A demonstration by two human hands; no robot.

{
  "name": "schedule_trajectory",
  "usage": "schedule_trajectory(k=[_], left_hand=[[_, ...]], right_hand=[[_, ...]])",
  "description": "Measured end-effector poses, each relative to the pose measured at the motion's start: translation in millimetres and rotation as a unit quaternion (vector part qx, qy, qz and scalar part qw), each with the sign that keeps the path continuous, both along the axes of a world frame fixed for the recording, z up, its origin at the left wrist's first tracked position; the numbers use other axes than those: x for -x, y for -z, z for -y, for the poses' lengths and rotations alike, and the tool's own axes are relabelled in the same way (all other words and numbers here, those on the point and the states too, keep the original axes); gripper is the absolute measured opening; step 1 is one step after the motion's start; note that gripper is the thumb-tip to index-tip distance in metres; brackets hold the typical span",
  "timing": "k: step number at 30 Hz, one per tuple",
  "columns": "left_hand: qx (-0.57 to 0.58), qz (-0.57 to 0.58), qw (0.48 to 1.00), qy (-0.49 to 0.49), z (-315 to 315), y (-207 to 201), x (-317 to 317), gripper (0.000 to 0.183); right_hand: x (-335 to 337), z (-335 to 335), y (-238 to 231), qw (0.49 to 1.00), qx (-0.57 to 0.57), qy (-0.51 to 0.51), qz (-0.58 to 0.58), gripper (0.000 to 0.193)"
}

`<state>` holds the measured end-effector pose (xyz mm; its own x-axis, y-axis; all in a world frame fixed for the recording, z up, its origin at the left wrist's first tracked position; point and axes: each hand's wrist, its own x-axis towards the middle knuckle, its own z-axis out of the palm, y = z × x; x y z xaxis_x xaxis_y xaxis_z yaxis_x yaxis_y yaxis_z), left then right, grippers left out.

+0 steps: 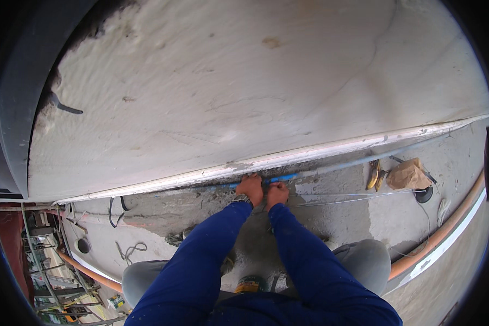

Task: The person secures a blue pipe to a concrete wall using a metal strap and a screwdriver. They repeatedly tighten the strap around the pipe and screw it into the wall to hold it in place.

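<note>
At the foot of the wall, my left hand (250, 189) reaches to a blue pipe (282, 178), its fingers bent and closed beside it. What those fingers hold is hidden. My right hand (277, 193) is closed close by on the right, just below the pipe. From it a thin pale wire (342, 194) runs in two strands toward a dark round spool (424, 194) at the right. Paler, dusty pipe (358, 161) continues along the wall base to the right. The wrist of my left arm carries a watch (243, 199).
A large pale wall (255, 92) rises ahead. On the concrete floor at right lie a crumpled brown paper bag (407, 175) and yellow-handled tools (374, 175). An orange pipe (440, 239) curves along the near edge. Scaffolding (54, 271) shows below left. A tub (251, 283) stands between my legs.
</note>
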<state>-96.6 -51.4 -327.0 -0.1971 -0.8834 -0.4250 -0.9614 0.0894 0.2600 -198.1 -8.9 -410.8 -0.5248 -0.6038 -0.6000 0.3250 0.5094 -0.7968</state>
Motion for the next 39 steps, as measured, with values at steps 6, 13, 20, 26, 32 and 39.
schedule_trajectory(k=[6,13,20,26,32,39], left_hand=[[-0.027,0.012,1.0,-0.005,3.1,-1.4,7.0,0.038],[-0.019,0.023,0.999,-0.014,0.2,10.9,-3.0,0.041],[0.032,0.007,0.999,-0.018,-0.4,16.9,-0.5,0.036],[0.028,-0.014,0.999,-0.029,-2.8,12.0,-8.0,0.033],[-0.022,-0.022,0.998,-0.049,0.7,4.7,-7.0,0.034],[0.011,-0.044,0.997,-0.06,-1.3,8.2,-3.5,0.03]], right_hand=[[10.7,1.6,-5.0,0.999,-0.018,-0.012,-0.045,0.014],[9.4,3.2,-17.6,0.998,-0.022,-0.027,-0.057,0.013],[16.3,2.1,4.9,0.995,-0.018,-0.048,-0.085,0.012],[11.6,-6.3,-32.6,0.955,-0.018,-0.148,-0.256,0.017],[26.1,1.2,-85.2,0.896,0.043,-0.295,-0.33,0.043],[41.0,1.2,-95.8,0.75,-0.035,-0.515,-0.414,0.068]])
